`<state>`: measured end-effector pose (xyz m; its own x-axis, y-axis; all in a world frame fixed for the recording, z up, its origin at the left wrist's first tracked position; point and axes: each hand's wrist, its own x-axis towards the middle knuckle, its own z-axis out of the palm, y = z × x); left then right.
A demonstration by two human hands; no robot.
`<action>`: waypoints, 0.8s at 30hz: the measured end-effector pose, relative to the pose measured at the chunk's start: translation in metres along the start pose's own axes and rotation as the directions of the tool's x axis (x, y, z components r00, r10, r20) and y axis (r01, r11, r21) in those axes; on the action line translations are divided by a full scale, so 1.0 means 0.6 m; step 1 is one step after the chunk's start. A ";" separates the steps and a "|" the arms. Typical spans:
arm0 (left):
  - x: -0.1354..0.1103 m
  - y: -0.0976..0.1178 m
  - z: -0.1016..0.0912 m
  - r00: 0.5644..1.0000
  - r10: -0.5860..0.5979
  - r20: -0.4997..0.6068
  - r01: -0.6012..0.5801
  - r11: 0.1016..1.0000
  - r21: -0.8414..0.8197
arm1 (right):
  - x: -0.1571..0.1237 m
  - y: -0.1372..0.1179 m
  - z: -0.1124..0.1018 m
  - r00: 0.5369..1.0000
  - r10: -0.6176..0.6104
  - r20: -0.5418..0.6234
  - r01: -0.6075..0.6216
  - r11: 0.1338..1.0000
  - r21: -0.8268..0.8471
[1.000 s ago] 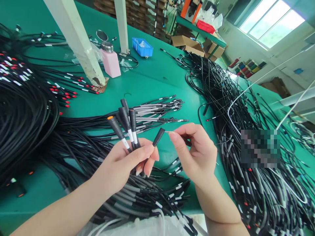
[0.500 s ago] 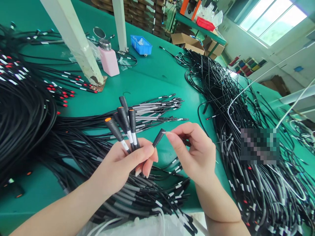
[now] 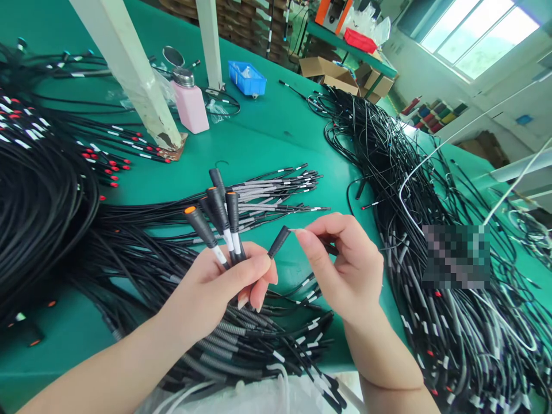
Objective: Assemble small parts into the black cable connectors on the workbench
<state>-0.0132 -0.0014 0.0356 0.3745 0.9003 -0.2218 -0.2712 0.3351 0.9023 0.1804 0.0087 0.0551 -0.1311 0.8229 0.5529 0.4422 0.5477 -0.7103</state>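
- Above the green tabletop [image 3: 280, 138], near the middle of the view, the two hands are apart, with a single connector [image 3: 279, 242] between them.
- The left hand [image 3: 224, 282] is closed round several black cables; a cluster of connectors [image 3: 217, 208] stands up from its grip, slightly fanned, some showing orange ends.
- White labels [image 3: 219, 255] wrap the cables just under that cluster.
- The single connector sticks out past the left thumb and forefinger, tilted up toward the right hand [image 3: 345, 267].
- The right thumb and forefinger are pinched together on a thin pale sliver [image 3: 292, 230] at the connector's tip; whether it goes inside is too small to tell.
- Something dark shows under the right hand's curled fingers, mostly hidden.
- Behind the left hand, a bundle with grey sleeves [image 3: 255, 199] lies along the tabletop; a second bundle [image 3: 233, 339] lies below the hands.
- To the left sits a big black coil [image 3: 38, 195], with red tips [image 3: 113, 163] beside it.
- To the right spreads a long cable heap [image 3: 371, 135].
- Farther back stand a pink bottle [image 3: 191, 108], a blue bin [image 3: 238, 81] and a white post [image 3: 133, 75].
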 end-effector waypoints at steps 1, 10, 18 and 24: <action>0.000 -0.001 0.000 1.000 -0.002 0.000 0.002 1.000 -0.001 | 0.000 0.000 0.001 1.000 -0.013 -0.012 0.012 1.000 -0.015; 0.000 -0.002 0.001 1.000 -0.004 -0.001 0.004 1.000 0.006 | -0.001 0.001 0.003 0.999 -0.041 -0.009 0.041 0.998 -0.046; 0.002 -0.005 -0.003 1.000 -0.008 0.001 0.008 1.000 -0.004 | -0.003 -0.003 0.003 0.999 -0.021 0.031 0.021 0.999 -0.024; -0.002 -0.011 -0.005 1.000 0.002 0.031 0.000 0.999 -0.045 | 0.001 -0.006 0.002 0.982 0.131 0.134 -0.155 0.969 0.190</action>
<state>-0.0148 -0.0040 0.0286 0.4018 0.8917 -0.2086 -0.3108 0.3470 0.8849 0.1775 0.0072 0.0577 -0.1901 0.9003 0.3916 0.2804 0.4320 -0.8572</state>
